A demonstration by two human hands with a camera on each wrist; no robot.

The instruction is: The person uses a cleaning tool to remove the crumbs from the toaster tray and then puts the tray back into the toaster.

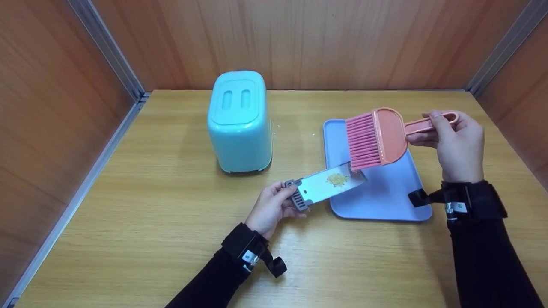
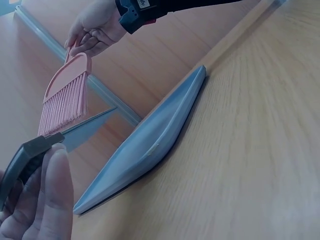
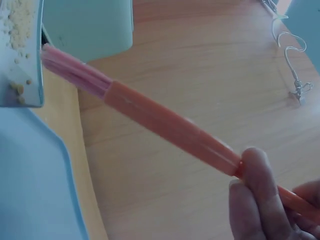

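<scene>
My left hand (image 1: 272, 208) grips the grey comb-like handle of a small dustpan (image 1: 326, 185), holding it tilted over the front left part of a light blue tray (image 1: 385, 196). A little pile of yellow crumbs (image 1: 337, 179) lies on the pan. My right hand (image 1: 454, 143) holds the looped handle of a pink brush (image 1: 376, 137), whose bristles hang just above the pan's far edge. In the left wrist view the brush (image 2: 65, 97) sits above the pan (image 2: 80, 132) and tray (image 2: 150, 145). In the right wrist view the brush (image 3: 165, 122) crosses the frame, with crumbs (image 3: 17, 22) at top left.
A turquoise lidded bin (image 1: 240, 123) stands on the wooden table (image 1: 150, 214) left of the tray. Wooden walls enclose the table on three sides, with metal strips in the corners. A few stray crumbs lie on the table near the bin.
</scene>
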